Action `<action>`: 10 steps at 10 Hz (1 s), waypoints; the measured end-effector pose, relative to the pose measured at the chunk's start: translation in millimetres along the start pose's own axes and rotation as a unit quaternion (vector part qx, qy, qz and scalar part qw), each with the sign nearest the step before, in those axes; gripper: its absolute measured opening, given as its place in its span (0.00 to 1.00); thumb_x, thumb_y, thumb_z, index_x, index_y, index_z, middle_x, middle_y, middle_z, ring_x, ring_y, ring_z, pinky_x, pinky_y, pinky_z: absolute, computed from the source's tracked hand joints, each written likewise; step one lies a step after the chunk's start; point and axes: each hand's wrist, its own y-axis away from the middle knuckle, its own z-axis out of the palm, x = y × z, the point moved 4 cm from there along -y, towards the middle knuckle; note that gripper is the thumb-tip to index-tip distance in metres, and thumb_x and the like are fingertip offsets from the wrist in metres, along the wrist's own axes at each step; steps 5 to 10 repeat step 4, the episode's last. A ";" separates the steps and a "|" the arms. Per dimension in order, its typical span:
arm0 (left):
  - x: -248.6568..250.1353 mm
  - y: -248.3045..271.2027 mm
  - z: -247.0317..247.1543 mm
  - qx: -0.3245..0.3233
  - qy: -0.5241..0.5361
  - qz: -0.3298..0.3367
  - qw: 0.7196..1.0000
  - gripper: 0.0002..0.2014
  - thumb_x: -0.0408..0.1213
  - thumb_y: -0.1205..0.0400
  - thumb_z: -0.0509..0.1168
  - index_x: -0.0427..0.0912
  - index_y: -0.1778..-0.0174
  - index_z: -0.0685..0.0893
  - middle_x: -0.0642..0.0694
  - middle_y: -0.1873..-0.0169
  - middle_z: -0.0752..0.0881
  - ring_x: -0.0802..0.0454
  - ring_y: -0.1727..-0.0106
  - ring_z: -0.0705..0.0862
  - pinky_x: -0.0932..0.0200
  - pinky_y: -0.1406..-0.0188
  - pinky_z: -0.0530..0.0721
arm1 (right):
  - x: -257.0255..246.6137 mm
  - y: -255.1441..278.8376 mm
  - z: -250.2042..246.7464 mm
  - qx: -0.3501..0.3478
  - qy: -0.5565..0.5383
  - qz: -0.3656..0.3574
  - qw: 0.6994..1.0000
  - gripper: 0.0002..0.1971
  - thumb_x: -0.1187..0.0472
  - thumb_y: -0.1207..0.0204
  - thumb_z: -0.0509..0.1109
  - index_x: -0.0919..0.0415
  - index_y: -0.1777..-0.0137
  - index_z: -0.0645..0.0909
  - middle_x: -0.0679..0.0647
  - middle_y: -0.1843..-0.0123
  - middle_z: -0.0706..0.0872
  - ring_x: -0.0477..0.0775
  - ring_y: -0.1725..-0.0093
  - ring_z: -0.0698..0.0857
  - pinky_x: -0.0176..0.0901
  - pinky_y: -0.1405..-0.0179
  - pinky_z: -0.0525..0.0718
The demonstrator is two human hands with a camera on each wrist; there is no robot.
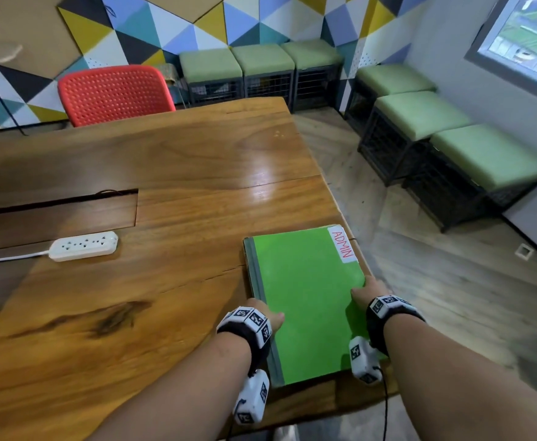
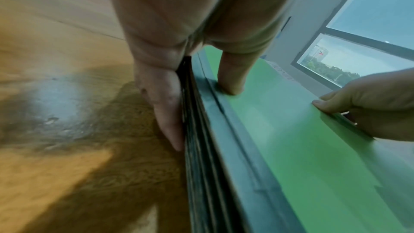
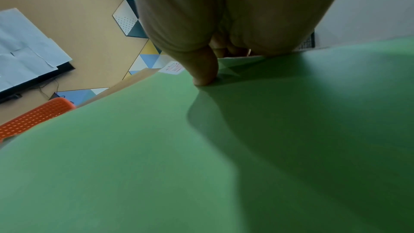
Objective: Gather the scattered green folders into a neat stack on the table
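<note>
A stack of green folders (image 1: 308, 297) lies flat at the right edge of the wooden table (image 1: 165, 173), with a white "ADMIN" label (image 1: 342, 245) at its far right corner. My left hand (image 1: 261, 313) is at the stack's left spine side. Its fingers (image 2: 170, 112) lie straight against the dark layered edges and its thumb (image 2: 230, 77) rests on the top cover. My right hand (image 1: 367, 291) holds the stack's right edge, thumb (image 3: 206, 70) on the cover and fingers curled over the side. The lower folders show only as edges.
A white power strip (image 1: 84, 245) lies to the left, beside a long cable recess (image 1: 54, 218) in the table. A red chair (image 1: 114, 93) stands at the far side. Green-cushioned stools (image 1: 420, 113) line the walls. The floor drops off just right of the stack.
</note>
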 end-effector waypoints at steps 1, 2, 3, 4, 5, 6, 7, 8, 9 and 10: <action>5.4 1.6 -1.8 0.002 -0.044 0.007 0.999 0.37 0.62 0.22 0.61 0.34 0.26 0.73 0.38 0.30 0.80 0.41 0.32 0.82 0.52 0.36 0.81 | 4.1 -8.5 1.7 0.004 0.016 0.001 1.000 0.18 0.56 0.24 0.66 0.60 0.35 0.77 0.60 0.43 0.77 0.62 0.48 0.83 0.57 0.43 0.86; 10.4 5.8 -3.3 -0.001 -0.053 0.010 0.999 0.34 0.60 0.21 0.61 0.34 0.31 0.76 0.39 0.35 0.82 0.43 0.35 0.83 0.55 0.41 0.81 | -1.5 -7.2 -1.8 0.006 0.032 0.001 0.999 0.20 0.57 0.23 0.65 0.61 0.32 0.75 0.63 0.36 0.75 0.63 0.44 0.83 0.55 0.41 0.85; 14.6 7.4 -10.7 0.003 -0.014 0.000 1.000 0.23 0.53 0.19 0.63 0.32 0.61 0.72 0.42 0.63 0.76 0.47 0.49 0.79 0.60 0.51 0.77 | -8.6 -2.0 -4.2 0.013 0.032 0.012 0.999 0.25 0.61 0.24 0.64 0.57 0.26 0.67 0.63 0.28 0.70 0.67 0.31 0.74 0.60 0.33 0.76; 11.8 3.0 -25.2 -0.039 0.074 -0.002 0.996 0.31 0.52 0.23 0.69 0.30 0.34 0.73 0.36 0.44 0.82 0.42 0.37 0.81 0.55 0.35 0.81 | -27.5 3.1 -8.9 0.047 0.031 -0.017 0.998 0.34 0.60 0.28 0.68 0.54 0.22 0.60 0.62 0.26 0.69 0.66 0.28 0.69 0.63 0.29 0.73; 11.8 3.0 -25.2 -0.039 0.074 -0.002 0.996 0.31 0.52 0.23 0.69 0.30 0.34 0.73 0.36 0.44 0.82 0.42 0.37 0.81 0.55 0.35 0.81 | -27.5 3.1 -8.9 0.047 0.031 -0.017 0.998 0.34 0.60 0.28 0.68 0.54 0.22 0.60 0.62 0.26 0.69 0.66 0.28 0.69 0.63 0.29 0.73; 11.8 3.0 -25.2 -0.039 0.074 -0.002 0.996 0.31 0.52 0.23 0.69 0.30 0.34 0.73 0.36 0.44 0.82 0.42 0.37 0.81 0.55 0.35 0.81 | -27.5 3.1 -8.9 0.047 0.031 -0.017 0.998 0.34 0.60 0.28 0.68 0.54 0.22 0.60 0.62 0.26 0.69 0.66 0.28 0.69 0.63 0.29 0.73; 11.8 3.0 -25.2 -0.039 0.074 -0.002 0.996 0.31 0.52 0.23 0.69 0.30 0.34 0.73 0.36 0.44 0.82 0.42 0.37 0.81 0.55 0.35 0.81 | -27.5 3.1 -8.9 0.047 0.031 -0.017 0.998 0.34 0.60 0.28 0.68 0.54 0.22 0.60 0.62 0.26 0.69 0.66 0.28 0.69 0.63 0.29 0.73; 11.8 3.0 -25.2 -0.039 0.074 -0.002 0.996 0.31 0.52 0.23 0.69 0.30 0.34 0.73 0.36 0.44 0.82 0.42 0.37 0.81 0.55 0.35 0.81 | -27.5 3.1 -8.9 0.047 0.031 -0.017 0.998 0.34 0.60 0.28 0.68 0.54 0.22 0.60 0.62 0.26 0.69 0.66 0.28 0.69 0.63 0.29 0.73; 11.8 3.0 -25.2 -0.039 0.074 -0.002 0.996 0.31 0.52 0.23 0.69 0.30 0.34 0.73 0.36 0.44 0.82 0.42 0.37 0.81 0.55 0.35 0.81 | -27.5 3.1 -8.9 0.047 0.031 -0.017 0.998 0.34 0.60 0.28 0.68 0.54 0.22 0.60 0.62 0.26 0.69 0.66 0.28 0.69 0.63 0.29 0.73; 11.8 3.0 -25.2 -0.039 0.074 -0.002 0.996 0.31 0.52 0.23 0.69 0.30 0.34 0.73 0.36 0.44 0.82 0.42 0.37 0.81 0.55 0.35 0.81 | -27.5 3.1 -8.9 0.047 0.031 -0.017 0.998 0.34 0.60 0.28 0.68 0.54 0.22 0.60 0.62 0.26 0.69 0.66 0.28 0.69 0.63 0.29 0.73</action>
